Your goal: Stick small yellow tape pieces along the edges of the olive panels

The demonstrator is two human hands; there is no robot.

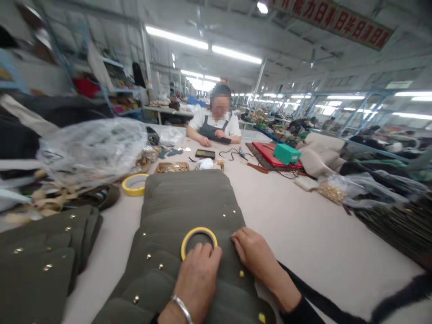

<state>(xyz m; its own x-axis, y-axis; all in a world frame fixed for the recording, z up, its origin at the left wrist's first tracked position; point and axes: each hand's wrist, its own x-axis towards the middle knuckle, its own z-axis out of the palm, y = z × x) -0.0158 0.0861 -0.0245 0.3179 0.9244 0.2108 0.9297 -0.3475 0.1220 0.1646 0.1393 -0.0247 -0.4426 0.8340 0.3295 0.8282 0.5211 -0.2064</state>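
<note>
My left hand (198, 276), with a silver bangle at the wrist, is closed on the near rim of a roll of yellow tape (183, 243). The roll is over overlapping dark olive fabric panels (187, 198) laid out in a long row. My right hand (253, 249) is at the panels' right edge, fingers pressed together; what is between its fingertips is hidden. Gold metal studs (149, 256) dot the panels. Small yellow tape bits (241, 273) stick along the right edge, below my right hand.
Another tape roll (134, 185) lies beyond the panels' left side. More studded panels (37, 265) are stacked at left. A co-worker (216, 121) sits across the table. Boxes of metal parts (173, 167), a green box (286, 154) and a bag of gold pieces (332, 190) stand around.
</note>
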